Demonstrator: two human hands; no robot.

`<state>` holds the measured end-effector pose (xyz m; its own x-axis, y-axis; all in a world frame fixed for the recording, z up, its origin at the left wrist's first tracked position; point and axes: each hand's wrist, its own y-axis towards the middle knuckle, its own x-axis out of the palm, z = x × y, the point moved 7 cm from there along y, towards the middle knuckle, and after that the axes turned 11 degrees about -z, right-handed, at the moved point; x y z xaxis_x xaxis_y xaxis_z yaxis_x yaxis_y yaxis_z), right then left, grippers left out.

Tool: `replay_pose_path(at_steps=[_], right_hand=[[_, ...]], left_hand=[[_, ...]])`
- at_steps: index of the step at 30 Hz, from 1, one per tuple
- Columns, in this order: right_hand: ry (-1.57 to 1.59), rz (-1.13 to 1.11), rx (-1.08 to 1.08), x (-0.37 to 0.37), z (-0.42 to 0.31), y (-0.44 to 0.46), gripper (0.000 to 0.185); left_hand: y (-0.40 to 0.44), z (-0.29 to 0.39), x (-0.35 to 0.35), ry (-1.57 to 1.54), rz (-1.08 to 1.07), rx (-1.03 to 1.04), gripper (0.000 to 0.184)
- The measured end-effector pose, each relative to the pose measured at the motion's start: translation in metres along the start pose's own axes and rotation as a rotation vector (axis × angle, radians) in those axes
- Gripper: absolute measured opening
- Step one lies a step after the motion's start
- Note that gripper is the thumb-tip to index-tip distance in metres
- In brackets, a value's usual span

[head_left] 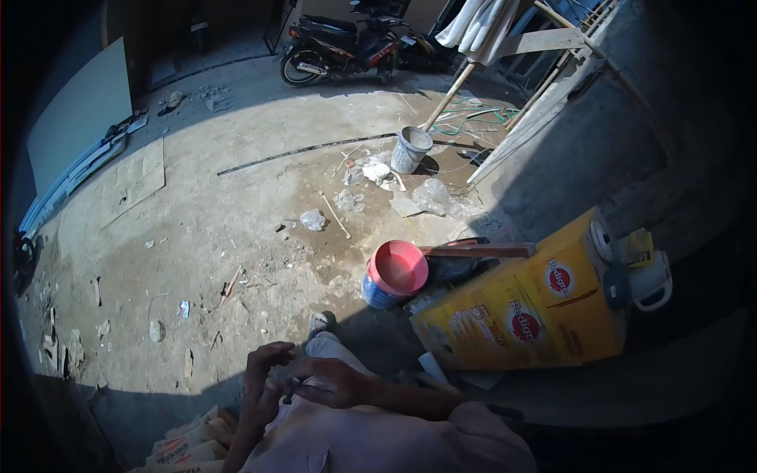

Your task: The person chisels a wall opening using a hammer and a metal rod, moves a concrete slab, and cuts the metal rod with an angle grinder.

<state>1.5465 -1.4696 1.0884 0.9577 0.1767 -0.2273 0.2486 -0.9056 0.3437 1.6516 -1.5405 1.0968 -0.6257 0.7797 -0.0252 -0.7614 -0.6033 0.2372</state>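
Observation:
Both hands are close together in front of my shirt, at the bottom of the head view. My left hand (pixel 266 369) has bent fingers, its thumb side close to the right fingertips. My right hand (pixel 335 381) reaches across from the right with its fingers closed. Between the two hands shows a small dark bit, too small and shaded to name. The shirt front (pixel 363 437) lies just below them. Beyond the hands stands a red-rimmed bucket (pixel 397 268) with murky liquid in it.
To the right stands a large yellow Pedigree-printed container (pixel 520 307) with a white jug (pixel 656 282) by it. A grey bucket (pixel 410 150) stands farther off, near plastic scraps (pixel 434 195). A motorcycle (pixel 343 49) is parked behind. Printed paper sacks (pixel 189 445) lie lower left.

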Motion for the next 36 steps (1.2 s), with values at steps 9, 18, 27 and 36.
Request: replay_pose_path(at_steps=[9,18,27,36], right_hand=[[0.113,-0.076,0.111,-0.195,0.146,0.162,0.021],[-0.159,0.05,0.214,-0.413,0.288,0.304,0.011],[-0.432,0.291,0.207,-0.603,0.591,0.462,0.012],[-0.074,0.747,0.486,-0.877,0.716,0.555,0.012]], left_hand=[[0.197,-0.154,-0.078,0.167,-0.047,-0.343,0.055],[0.475,-0.25,-0.164,0.343,-0.328,-0.43,0.026],[0.801,-0.517,-0.324,0.223,-0.568,-0.578,0.027],[1.21,-0.552,-0.294,0.58,-1.211,-0.127,0.033]])
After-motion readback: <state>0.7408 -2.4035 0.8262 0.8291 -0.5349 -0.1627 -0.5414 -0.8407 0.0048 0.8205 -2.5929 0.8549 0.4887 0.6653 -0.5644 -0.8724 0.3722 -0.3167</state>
